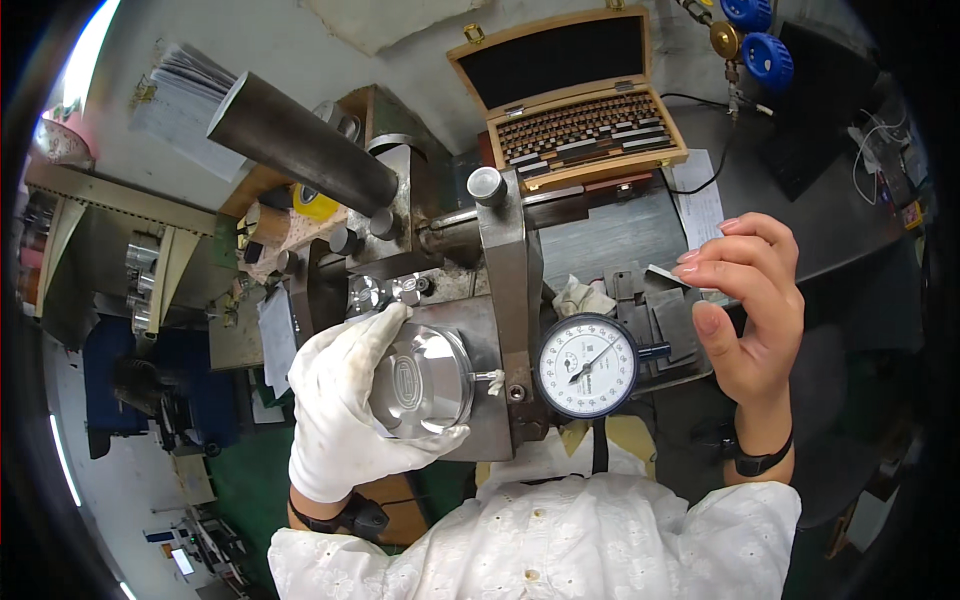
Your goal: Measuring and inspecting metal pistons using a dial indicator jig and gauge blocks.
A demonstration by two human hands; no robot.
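Observation:
My left hand, in a white glove, wraps its fingers around the rim of a round polished metal part. The part rests on a flat steel plate and has an oval mark on its top. A thin probe tip touches or nearly touches its right side; I cannot tell which. To the right of the steel stand's arm sits a dial gauge with a white face. My bare right hand is raised to the right of the gauge, fingers apart, holding nothing.
An open wooden case of gauge blocks stands at the back. A thick dark metal cylinder leans over the stand's left side. Small metal pieces and a crumpled cloth lie behind the gauge. Blue-knobbed valves hang at upper right.

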